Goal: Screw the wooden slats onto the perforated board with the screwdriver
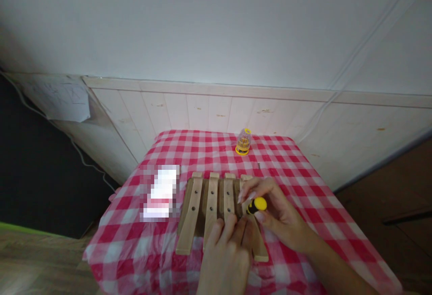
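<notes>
In the head view, a wooden piece made of several light slats (191, 229) over a darker base lies on the table. Dark screw heads show in pairs along the slats. My right hand (278, 211) is closed around a short screwdriver (259, 204) with a yellow cap and black grip, tilted over the rightmost slat. Its tip is hidden by my fingers. My left hand (227, 254) rests over the near middle of the slats, fingers stretched forward and apart, close to the screwdriver's lower end. Whether its fingertips pinch anything small is hidden.
A clear container with yellow base and cap (243, 142) stands near the table's back, bits inside. Left of the slats lies a blurred white rectangular thing (162, 191). A small thin dark item (259, 166) lies behind my right hand. Red checked cloth (131, 241) covers the table against a panelled wall.
</notes>
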A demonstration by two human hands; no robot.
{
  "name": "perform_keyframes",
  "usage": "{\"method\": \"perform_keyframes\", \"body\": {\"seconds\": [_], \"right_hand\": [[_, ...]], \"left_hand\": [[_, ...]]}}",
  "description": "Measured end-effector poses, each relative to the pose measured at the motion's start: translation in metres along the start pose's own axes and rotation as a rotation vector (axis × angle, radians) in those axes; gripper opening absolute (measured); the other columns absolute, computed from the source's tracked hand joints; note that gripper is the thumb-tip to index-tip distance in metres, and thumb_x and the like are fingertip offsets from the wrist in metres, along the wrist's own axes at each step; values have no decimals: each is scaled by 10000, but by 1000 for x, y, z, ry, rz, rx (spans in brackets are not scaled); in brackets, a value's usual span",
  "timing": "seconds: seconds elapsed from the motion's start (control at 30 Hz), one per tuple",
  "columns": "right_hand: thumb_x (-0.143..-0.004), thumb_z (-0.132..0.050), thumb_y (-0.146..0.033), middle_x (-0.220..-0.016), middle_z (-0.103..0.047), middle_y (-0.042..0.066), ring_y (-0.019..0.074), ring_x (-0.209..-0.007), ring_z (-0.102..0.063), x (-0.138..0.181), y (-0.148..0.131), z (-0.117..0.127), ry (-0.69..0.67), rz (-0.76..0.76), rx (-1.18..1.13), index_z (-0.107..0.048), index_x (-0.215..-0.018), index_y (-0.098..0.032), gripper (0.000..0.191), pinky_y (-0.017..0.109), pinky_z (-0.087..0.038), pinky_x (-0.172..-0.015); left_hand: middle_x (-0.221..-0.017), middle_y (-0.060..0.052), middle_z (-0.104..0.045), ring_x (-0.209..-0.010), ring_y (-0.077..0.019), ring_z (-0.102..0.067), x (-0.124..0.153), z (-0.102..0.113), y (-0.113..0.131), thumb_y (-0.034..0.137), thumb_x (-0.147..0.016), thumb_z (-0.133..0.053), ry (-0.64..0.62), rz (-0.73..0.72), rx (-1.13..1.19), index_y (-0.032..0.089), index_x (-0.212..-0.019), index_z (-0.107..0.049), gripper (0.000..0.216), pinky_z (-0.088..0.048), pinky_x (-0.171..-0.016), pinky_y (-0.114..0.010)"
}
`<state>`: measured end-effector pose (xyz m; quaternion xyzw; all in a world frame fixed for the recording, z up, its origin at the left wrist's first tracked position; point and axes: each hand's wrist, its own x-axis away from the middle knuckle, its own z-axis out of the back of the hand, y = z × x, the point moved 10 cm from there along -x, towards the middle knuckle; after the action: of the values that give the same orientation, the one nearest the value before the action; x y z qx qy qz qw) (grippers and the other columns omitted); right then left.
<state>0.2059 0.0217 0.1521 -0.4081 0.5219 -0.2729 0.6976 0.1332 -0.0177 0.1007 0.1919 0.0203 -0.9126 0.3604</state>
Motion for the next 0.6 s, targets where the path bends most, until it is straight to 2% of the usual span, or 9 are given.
{"method": "perform_keyframes", "body": {"seconds": [0.1, 0.17, 0.3, 0.4, 0.5, 0.6], "right_hand": [[-1053, -556, -315, -1088, -715, 39, 164, -984, -692, 1, 0, 4, -19, -20, 26, -481, -1106, -313, 92, 319, -561, -837], [-1059, -543, -311, -1018, -752, 33, 174, -915, -719, 1, 1, 7, -30, -31, 120, -446, -1099, -309, 105, 317, -569, -780], [-1037, -577, -332, -932, -738, 21, 186, -829, -722, 1, -9, 19, 56, 56, 445, -502, -1187, -301, 171, 312, -573, -746], [-1054, -519, -372, -987, -753, 58, 210, -852, -721, 0, -15, 14, 30, 118, 652, -591, -1218, -280, 202, 345, -574, -777], [-1090, -369, -426, -1028, -764, 89, 235, -900, -722, 0, -21, 8, -22, 151, 713, -625, -1245, -261, 341, 379, -573, -810], [-1110, -263, -371, -1157, -761, 106, 251, -1068, -705, -1, -28, 5, -83, 134, 758, -602, -1329, -263, 418, 401, -557, -917]], "left_hand": [[-1112, -35, -793, -972, -235, -627, 1, -3, 0, 183, -958, -689, -31, -13, -4, 188, -1159, -766, 215, -470, -753, -345], [-1149, -29, -789, -993, -230, -628, 1, -5, 0, 189, -968, -683, -58, -8, -12, 194, -1151, -773, 203, -470, -757, -338], [-1132, -11, -796, -978, -223, -629, 0, -6, 1, 186, -967, -685, -72, 22, -28, 211, -1100, -791, 172, -470, -743, -339], [-1127, -9, -797, -959, -221, -628, 0, -4, 0, 178, -973, -671, -61, 50, -31, 213, -1155, -774, 212, -464, -732, -337], [-1117, -10, -796, -966, -212, -624, -2, -3, 1, 186, -980, -671, -72, 29, -25, 205, -1153, -771, 200, -466, -749, -332], [-1121, -6, -795, -957, -202, -628, -4, -2, 1, 200, -983, -685, -89, 17, -27, 200, -1131, -774, 172, -475, -759, -331]]}}
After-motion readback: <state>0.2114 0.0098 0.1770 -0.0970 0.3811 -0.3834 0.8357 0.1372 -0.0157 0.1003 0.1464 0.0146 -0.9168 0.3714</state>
